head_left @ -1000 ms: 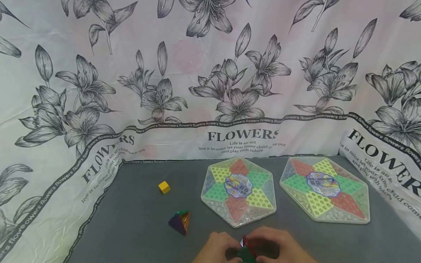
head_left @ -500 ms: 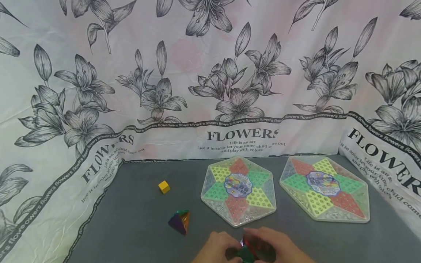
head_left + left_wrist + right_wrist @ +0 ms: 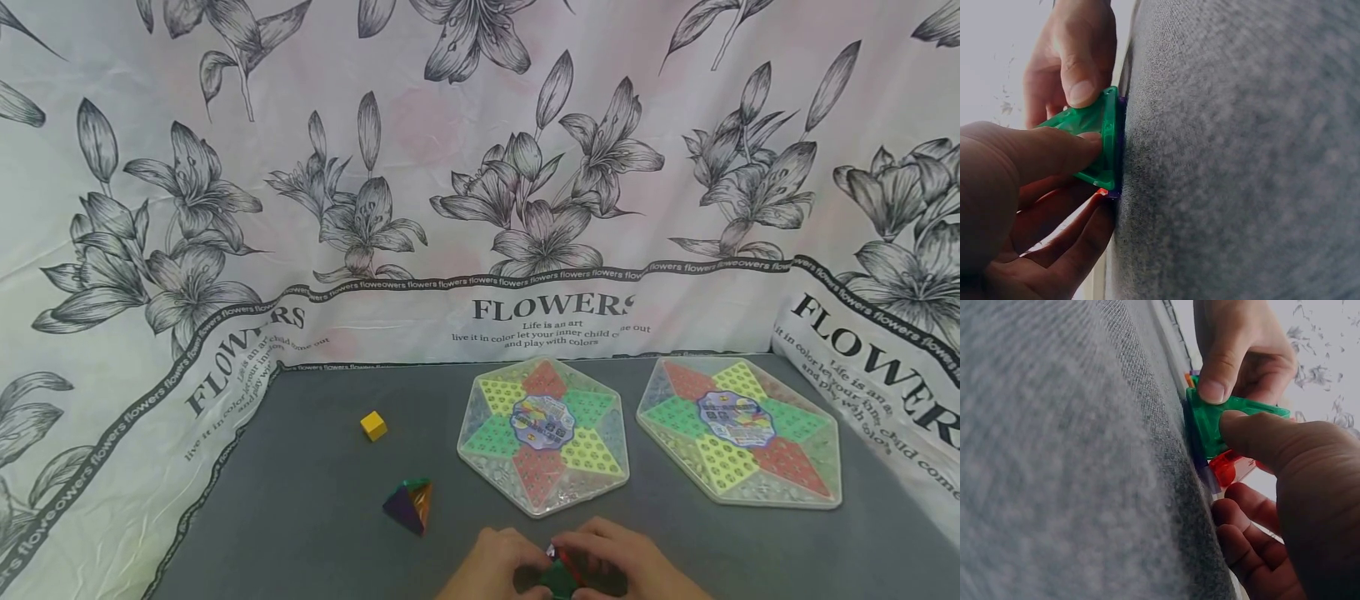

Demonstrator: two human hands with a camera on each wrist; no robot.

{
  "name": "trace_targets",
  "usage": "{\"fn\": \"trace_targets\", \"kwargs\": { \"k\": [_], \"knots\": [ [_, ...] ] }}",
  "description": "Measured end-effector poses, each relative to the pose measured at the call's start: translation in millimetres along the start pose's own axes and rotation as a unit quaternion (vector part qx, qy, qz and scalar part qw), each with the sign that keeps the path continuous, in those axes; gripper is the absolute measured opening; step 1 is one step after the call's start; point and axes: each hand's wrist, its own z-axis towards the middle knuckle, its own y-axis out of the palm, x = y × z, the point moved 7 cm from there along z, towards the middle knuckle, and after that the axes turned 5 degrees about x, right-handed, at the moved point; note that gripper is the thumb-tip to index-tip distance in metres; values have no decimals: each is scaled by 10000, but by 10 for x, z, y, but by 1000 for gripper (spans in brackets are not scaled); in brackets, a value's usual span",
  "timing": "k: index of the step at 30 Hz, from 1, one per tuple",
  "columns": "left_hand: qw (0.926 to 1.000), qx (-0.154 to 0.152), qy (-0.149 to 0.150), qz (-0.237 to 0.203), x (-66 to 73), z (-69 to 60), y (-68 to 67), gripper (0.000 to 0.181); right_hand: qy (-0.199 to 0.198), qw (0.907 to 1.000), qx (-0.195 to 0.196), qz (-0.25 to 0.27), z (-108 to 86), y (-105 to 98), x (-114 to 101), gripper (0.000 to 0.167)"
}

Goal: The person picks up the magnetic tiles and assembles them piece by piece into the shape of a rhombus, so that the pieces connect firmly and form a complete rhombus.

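Both hands hold a small pyramid of translucent magnetic tiles [image 3: 559, 577] low on the grey table. Its green triangular tile [image 3: 1210, 425] faces the person, with a red tile [image 3: 1227, 469] and a purple one [image 3: 1207, 477] beside it in the right wrist view. My left hand [image 3: 491, 565] grips the left side, its thumb pressed on the green tile. On the other side my right hand [image 3: 628, 557] pinches the pyramid, thumb on the green face and fingers around the back. The fingers partly hide the far faces.
A second pyramid [image 3: 408, 505], purple, orange and green, stands left of the hands. Behind it lies a yellow cube [image 3: 373, 426]. Two hexagonal Chinese checkers boards [image 3: 542, 492] [image 3: 738, 492] lie beyond the hands, before a flower-printed cloth [image 3: 390, 321].
The right hand's fingers have shifted slightly on the pyramid. The left hand and the other things on the table look the same.
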Motion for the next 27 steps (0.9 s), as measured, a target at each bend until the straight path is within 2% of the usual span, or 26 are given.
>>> {"fn": "trace_targets", "kwargs": {
  "k": [5, 8, 12, 15, 22, 25, 27],
  "knots": [
    [9990, 132, 352, 251, -200, 16, 112, 17, -212, 9997, 13, -141, 5, 12, -7, 63],
    [9978, 169, 521, 381, -339, 32, 195, 17, -161, 9997, -44, -173, 2, 15, 7, 61],
    [9975, 94, 552, 426, -458, 52, 268, 19, 32, 9997, -102, -202, -4, 15, 24, 53],
    [9976, 19, 532, 451, -491, 58, 288, 21, 25, 9995, -48, -312, -7, -1, 13, 51],
    [9968, -27, 650, 466, -446, 45, 273, 24, -230, 9971, 187, -696, -32, -48, -25, 49],
    [9974, -128, 607, 359, -225, 21, 147, 26, -140, 9967, 195, -773, -53, -67, -8, 47],
    [9958, -208, 817, 358, -204, 20, 151, 30, -102, 9957, 233, -896, -74, -86, 11, 47]
  ]
}}
